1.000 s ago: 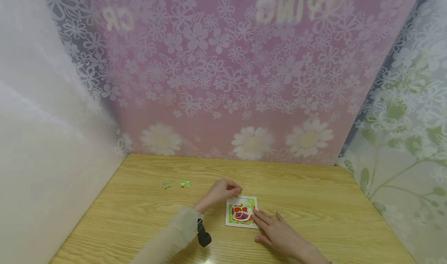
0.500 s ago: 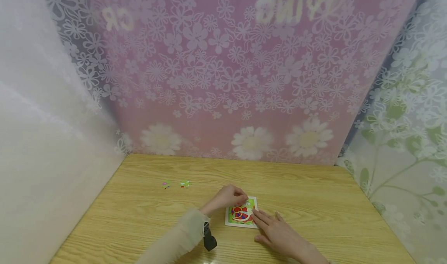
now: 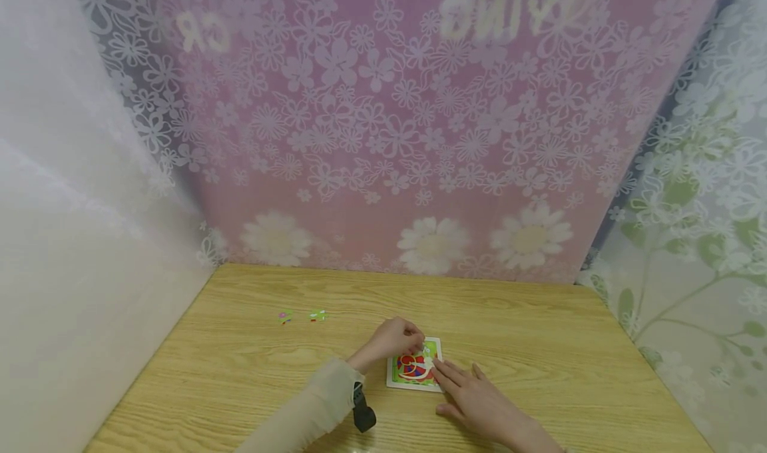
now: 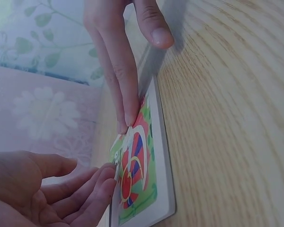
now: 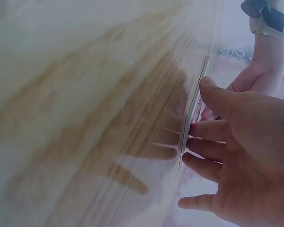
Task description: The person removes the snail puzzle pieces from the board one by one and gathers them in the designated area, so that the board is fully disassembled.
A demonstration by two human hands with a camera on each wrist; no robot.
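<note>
A small square jigsaw puzzle (image 3: 413,371) with a white border lies on the table, its picture red, blue and green with a white curve. My left hand (image 3: 397,336) reaches over its far left part. In the left wrist view the fingertips (image 4: 109,176) touch the puzzle's edge area, with the thumb apart from them; that corner is partly hidden. My right hand (image 3: 479,400) rests from the right, straight fingers (image 4: 125,90) lying on the puzzle's right side. From the right wrist view the puzzle (image 5: 191,113) shows only edge-on, beside the spread fingers.
Two small groups of loose green puzzle pieces, one with pink (image 3: 284,317) and one with white (image 3: 317,316), lie at the back left of the wooden table (image 3: 509,333). A black device (image 3: 363,410) hangs at the left wrist. Flower-printed curtains (image 3: 383,140) enclose the table.
My left hand has moved a little right and nearer, from the puzzle's far left edge onto its upper part. The right hand stays in place, and the loose pieces have not moved.
</note>
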